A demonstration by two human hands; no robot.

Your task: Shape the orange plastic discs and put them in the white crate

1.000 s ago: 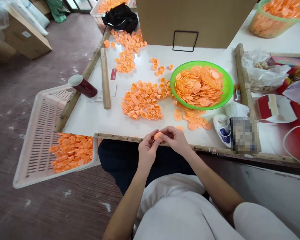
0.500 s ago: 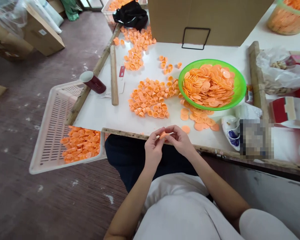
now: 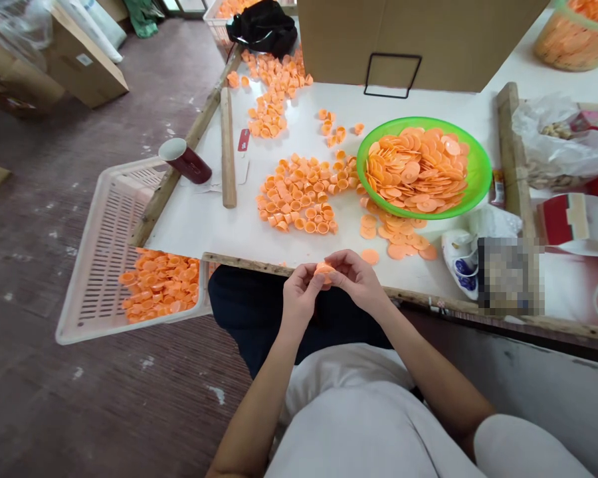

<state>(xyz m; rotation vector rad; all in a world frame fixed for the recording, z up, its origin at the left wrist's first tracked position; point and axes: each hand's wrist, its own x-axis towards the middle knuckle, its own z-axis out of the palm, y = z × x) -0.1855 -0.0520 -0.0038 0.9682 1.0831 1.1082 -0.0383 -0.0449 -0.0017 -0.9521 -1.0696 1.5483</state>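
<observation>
Both hands meet at the table's front edge around a small orange plastic piece (image 3: 324, 269) with a round disc face. My left hand (image 3: 301, 290) pinches it from the left, and my right hand (image 3: 357, 282) grips it from the right with thumb and fingers. The fingers partly cover the piece. Just beyond lies a heap of small orange cups (image 3: 299, 196). To the right, flat orange discs (image 3: 401, 239) are spread in front of a green bowl (image 3: 482, 189) filled with more discs.
A wooden stick (image 3: 228, 149) and a tipped dark red cup (image 3: 185, 161) lie on the left of the table. Below them, a pink basket (image 3: 87, 265) holds orange pieces. A cardboard box (image 3: 423, 40) stands at the back. A wooden bar (image 3: 515, 159) borders the right side.
The orange piece has tilted so more of its round face shows. My left hand has shifted slightly left and down; my right hand stays nearly in place.
</observation>
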